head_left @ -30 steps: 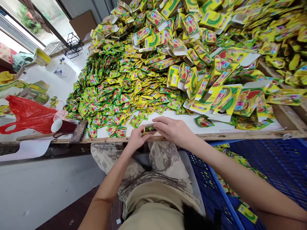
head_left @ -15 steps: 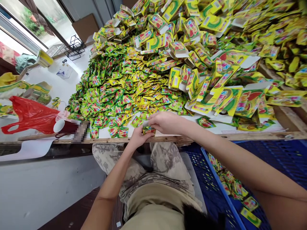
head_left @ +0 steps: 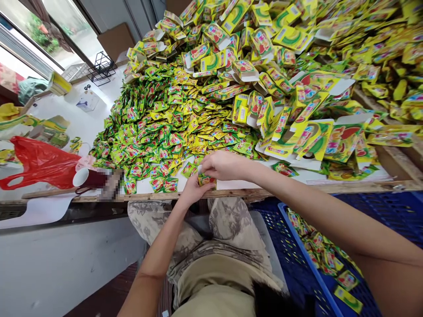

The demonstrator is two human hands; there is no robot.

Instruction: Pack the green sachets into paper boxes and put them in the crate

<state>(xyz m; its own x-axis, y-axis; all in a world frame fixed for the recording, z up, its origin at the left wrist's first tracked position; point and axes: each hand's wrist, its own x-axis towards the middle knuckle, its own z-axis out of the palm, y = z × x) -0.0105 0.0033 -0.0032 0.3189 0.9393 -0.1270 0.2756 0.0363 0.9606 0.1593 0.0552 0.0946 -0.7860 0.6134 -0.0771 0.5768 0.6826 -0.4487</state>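
Sachets (head_left: 158, 127) of glossy green-and-yellow foil lie heaped across the white table (head_left: 82, 121), a crinkled mound running from the near edge to the far side; to the right of them, flat printed cartons (head_left: 310, 136) of yellow card pile up with open flaps. A blue plastic crate (head_left: 380, 211) with a lattice wall stands near right, below the table's wooden rim, with more packets inside. At the left lie a crumpled red plastic bag (head_left: 39, 160) and a dark red mug (head_left: 89, 178). At the near edge, the left hand (head_left: 194, 189) cups a small box (head_left: 206, 179) from below, its fingers closed on it, while the right hand (head_left: 223, 165) pinches the box's top.
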